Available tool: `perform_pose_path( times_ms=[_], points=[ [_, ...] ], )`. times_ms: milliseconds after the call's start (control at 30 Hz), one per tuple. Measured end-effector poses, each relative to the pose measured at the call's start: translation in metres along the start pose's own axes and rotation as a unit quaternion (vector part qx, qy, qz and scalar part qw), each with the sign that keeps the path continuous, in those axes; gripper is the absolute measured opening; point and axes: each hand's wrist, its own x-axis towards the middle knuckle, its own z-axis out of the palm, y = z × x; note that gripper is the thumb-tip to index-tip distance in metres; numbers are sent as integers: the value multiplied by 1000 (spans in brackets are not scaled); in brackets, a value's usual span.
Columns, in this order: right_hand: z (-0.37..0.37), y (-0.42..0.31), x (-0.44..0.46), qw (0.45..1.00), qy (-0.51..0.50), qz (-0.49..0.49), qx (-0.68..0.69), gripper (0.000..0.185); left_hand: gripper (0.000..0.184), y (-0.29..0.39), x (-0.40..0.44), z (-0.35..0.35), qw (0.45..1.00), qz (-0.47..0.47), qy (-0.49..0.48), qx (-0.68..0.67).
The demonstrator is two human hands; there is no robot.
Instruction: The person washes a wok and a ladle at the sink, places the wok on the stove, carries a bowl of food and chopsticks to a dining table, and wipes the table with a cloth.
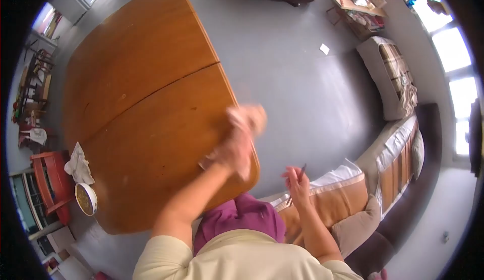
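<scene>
1. The wooden tabletop [151, 83] lies in front and to the left of the person, a dark seam running across it; its near right corner is rounded.
2. The left hand [235, 149] is at that corner, overlapping the long right edge. It is badly blurred, so I cannot tell whether it grips anything or whether the palm touches the wood.
3. The step in hand looks like quick handwork at the tabletop's rim, judging by the blur and the outstretched arm.
4. The right hand [297, 185] is raised off the table, in front of the sofa [339, 200]. Its fingers are bent around a thin dark stick [303, 168], too small to identify.
5. Continuing along this rim would, I judge, call for the left palm to follow the corner's curve, with the right hand keeping the stick's ends away from the wood.
6. On the tabletop's far left side, well apart from both hands, a crumpled white cloth [78, 166] lies just beside a round white-rimmed container [85, 199].
</scene>
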Motion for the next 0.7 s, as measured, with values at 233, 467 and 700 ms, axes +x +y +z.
perform_pose_path(
  times_ms=[233,467,700],
  points=[
    [31,-28,14,995,-43,-71,-50,25,25,32,-40,-36,969,118,-214,-30],
    [80,-46,8,994,-44,-72,-66,26,38,-136,-10,-84,979,-183,85,38],
    [140,-51,-4,989,-99,-81,-78,26,46,-240,-153,-215,856,-480,132,141]
  ],
)
